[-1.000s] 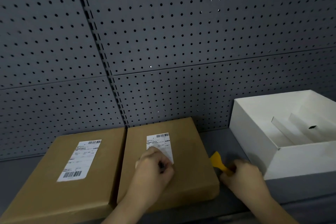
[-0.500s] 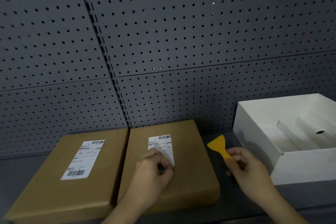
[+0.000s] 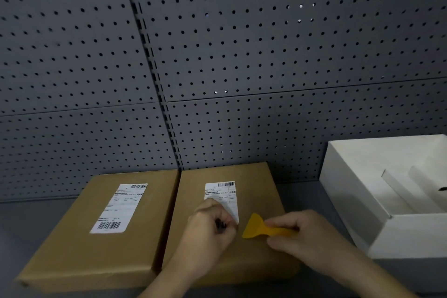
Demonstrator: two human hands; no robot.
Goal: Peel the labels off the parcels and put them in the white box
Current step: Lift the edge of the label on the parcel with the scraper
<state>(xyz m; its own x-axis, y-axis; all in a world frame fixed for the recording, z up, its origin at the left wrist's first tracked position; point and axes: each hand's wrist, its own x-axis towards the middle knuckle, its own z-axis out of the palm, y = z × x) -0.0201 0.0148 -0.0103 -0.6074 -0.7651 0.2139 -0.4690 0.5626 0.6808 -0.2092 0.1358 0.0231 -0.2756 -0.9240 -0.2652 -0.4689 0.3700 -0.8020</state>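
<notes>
parcels [image 3: 254, 201]: I see plain brown
labels [image 3: 223, 195]: white, black barcodes
scraper [image 3: 260, 228]: yellow
box [image 3: 399, 244]: white
pegboard [image 3: 242, 55]: dark grey, dotted holes

Both forearms are bare, no sleeves in view; the left hand [image 3: 212, 227] and right hand [image 3: 300, 234] wear nothing (no gloves, rings or watch).

Both flat brown parcels, the left one [image 3: 96, 232] and the right one [image 3: 261, 201], look like matt kraft cardboard, smooth-faced. Each carries a white paper label, left [image 3: 118, 208] and right [image 3: 221, 197], printed in black and faintly sheened. The small yellow scraper [image 3: 260, 228] reads as smooth plastic. The open white box [image 3: 362, 191] is matt card. Behind stands a dark grey perforated panel wall [image 3: 242, 55], apparently painted metal, dull-finished.
</notes>
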